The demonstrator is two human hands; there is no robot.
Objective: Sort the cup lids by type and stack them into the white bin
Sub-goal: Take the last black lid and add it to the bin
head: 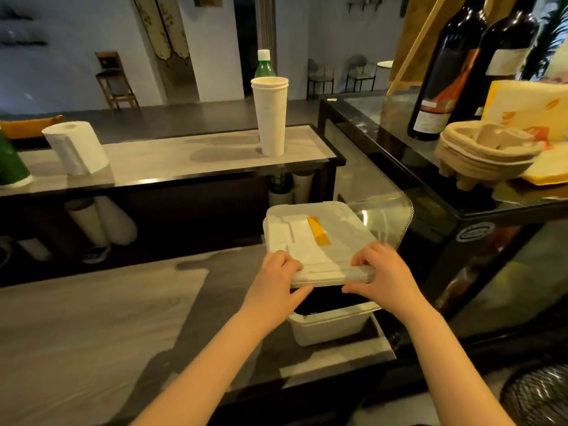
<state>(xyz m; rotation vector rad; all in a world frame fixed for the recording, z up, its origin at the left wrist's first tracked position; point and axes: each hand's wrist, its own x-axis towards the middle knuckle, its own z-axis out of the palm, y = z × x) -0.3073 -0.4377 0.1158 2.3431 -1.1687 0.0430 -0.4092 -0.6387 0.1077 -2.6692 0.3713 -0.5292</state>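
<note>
Wood-grain bar counter [92, 318] fills the near left of the head view, with a glass display case [399, 142] to the right. At 5 o'clock the white bin [329, 329] sits at the counter's end, its inside dark. No cup lids can be made out. The bin lid [313, 238] is tilted up at its near edge. The left hand [276, 278] and right hand [384, 272] each pinch that edge, fingers on top and thumbs beneath. To open it cleanly, I would raise both corners evenly and set the lid aside on bare counter at 8 o'clock. A stack of paper cups [270, 115] stands at 12 o'clock, a paper towel roll [75, 147] at 10.
</note>
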